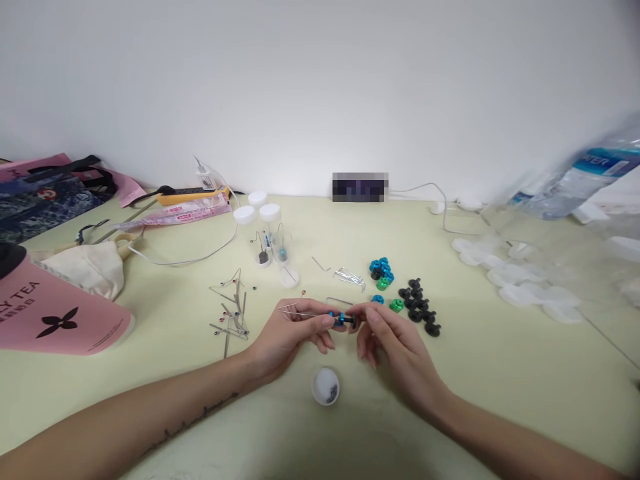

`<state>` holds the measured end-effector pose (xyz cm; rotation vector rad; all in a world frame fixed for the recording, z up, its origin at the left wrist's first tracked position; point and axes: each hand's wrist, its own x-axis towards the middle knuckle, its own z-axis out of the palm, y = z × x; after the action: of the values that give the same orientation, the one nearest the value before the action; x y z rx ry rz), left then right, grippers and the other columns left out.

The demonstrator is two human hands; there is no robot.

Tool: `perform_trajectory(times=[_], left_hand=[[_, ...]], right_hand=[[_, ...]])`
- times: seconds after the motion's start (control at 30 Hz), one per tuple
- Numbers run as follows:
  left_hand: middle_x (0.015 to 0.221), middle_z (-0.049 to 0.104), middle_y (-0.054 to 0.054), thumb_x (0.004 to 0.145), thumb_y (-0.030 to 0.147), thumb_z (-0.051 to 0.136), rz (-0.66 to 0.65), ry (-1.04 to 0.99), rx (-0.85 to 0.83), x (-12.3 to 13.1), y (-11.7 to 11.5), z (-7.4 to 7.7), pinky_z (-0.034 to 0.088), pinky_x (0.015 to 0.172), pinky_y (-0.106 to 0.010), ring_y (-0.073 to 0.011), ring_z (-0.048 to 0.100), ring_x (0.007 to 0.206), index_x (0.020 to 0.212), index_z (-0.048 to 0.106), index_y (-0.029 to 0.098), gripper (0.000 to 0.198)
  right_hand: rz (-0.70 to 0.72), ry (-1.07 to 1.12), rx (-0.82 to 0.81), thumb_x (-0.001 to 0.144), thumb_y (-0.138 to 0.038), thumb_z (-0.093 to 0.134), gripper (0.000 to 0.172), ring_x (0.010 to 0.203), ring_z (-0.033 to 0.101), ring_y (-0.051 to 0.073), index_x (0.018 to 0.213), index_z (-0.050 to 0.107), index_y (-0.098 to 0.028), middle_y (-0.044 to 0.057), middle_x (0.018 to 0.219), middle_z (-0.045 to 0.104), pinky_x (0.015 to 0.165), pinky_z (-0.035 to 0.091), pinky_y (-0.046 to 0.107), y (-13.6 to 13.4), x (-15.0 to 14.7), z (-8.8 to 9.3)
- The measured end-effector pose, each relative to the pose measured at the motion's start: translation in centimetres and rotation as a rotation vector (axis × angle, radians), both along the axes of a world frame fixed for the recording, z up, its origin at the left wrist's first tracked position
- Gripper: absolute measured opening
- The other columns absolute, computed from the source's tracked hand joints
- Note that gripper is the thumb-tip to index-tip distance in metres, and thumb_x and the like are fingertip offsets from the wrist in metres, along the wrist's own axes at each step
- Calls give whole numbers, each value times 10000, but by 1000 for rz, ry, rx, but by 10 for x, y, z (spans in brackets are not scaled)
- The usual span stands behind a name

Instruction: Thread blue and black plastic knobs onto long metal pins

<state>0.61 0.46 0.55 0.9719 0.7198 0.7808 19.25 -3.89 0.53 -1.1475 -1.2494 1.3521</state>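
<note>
My left hand (295, 331) pinches a thin metal pin (300, 312) that carries blue and black beads (343, 319) near its right end. My right hand (387, 340) meets it from the right, fingertips pinched on the beaded end of the same pin. Just beyond my hands lie a heap of black beads (419, 307), a blue cluster (382, 269) and green beads (396, 305). Below my hands a small open white jar (326, 386) stands on the pale yellow table (500, 360).
Several loose pins (233, 313) lie left of my hands. Small capped vials (267, 233) stand behind. A pink paper bag (55, 310), cloth pouch and power strip (193, 193) occupy the left. White lids (515, 277) and a plastic water bottle (580, 180) sit at the right.
</note>
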Motion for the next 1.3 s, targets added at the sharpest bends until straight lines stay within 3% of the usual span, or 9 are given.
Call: perform_trajectory(times=[0.1, 0.3, 0.53, 0.7, 0.83, 1.0, 1.1, 1.2, 1.3], left_hand=[[843, 738, -111, 760, 238, 719, 7, 4, -5, 0, 0, -1, 498, 541, -185, -91, 615, 560, 911, 728, 111, 198], [765, 724, -77, 747, 255, 730, -7, 18, -19, -1, -1, -2, 336, 359, -138, -23, 462, 401, 929, 734, 134, 219], [697, 692, -41, 755, 260, 724, -7, 22, -19, 0, 2, 0, 336, 369, -135, -16, 452, 399, 900, 738, 138, 190], [559, 619, -4, 745, 252, 735, -6, 21, -16, 0, 3, -1, 416, 455, -146, -51, 520, 468, 908, 737, 124, 207], [616, 644, -20, 738, 243, 741, -3, 19, -7, 0, 2, -2, 451, 510, -162, -55, 539, 501, 892, 736, 114, 201], [680, 686, -67, 729, 254, 745, -49, 23, -11, 1, 2, -3, 432, 452, -179, -70, 536, 479, 889, 731, 102, 221], [721, 706, -93, 724, 255, 747, -57, 16, -4, 0, 1, -3, 443, 462, -184, -76, 549, 490, 849, 725, 93, 206], [723, 708, -96, 715, 262, 754, -53, 11, -11, 0, 1, -2, 453, 472, -186, -85, 564, 506, 828, 719, 89, 210], [670, 689, -70, 730, 278, 742, -56, 8, -33, 0, 2, -2, 421, 431, -165, -66, 532, 463, 842, 713, 91, 220]], right_hand=[[-11, -7, -2, 967, -445, 395, 306, 547, 517, 115, 994, 562, -190, -13, 648, 550, 480, 410, 216, 0, -1, -2], [75, -216, 39, 974, -451, 369, 432, 535, 466, 101, 694, 539, -170, -13, 593, 522, 514, 371, 222, -2, -2, -1], [57, -239, 56, 934, -368, 497, 176, 540, 478, 102, 941, 564, -205, -44, 612, 508, 510, 362, 214, -1, -1, -1], [30, -244, 45, 908, -296, 538, 142, 523, 483, 109, 1024, 553, -214, -60, 558, 498, 517, 370, 218, 0, 0, -5], [40, -223, 42, 915, -349, 526, 169, 527, 480, 109, 976, 569, -198, -52, 569, 494, 504, 361, 214, 0, 0, -1], [98, -257, 37, 950, -463, 416, 414, 507, 450, 99, 692, 549, -168, -22, 555, 510, 493, 339, 216, -1, 0, 0], [102, -225, 28, 963, -487, 354, 479, 496, 451, 100, 654, 529, -166, -17, 549, 504, 482, 337, 217, -2, 0, -1], [97, -210, 28, 956, -477, 379, 439, 498, 439, 100, 675, 520, -171, -28, 551, 488, 484, 335, 216, -3, -1, 1], [87, -220, 32, 929, -425, 473, 291, 495, 418, 97, 775, 521, -183, -54, 558, 453, 484, 320, 214, -2, -2, 1]])
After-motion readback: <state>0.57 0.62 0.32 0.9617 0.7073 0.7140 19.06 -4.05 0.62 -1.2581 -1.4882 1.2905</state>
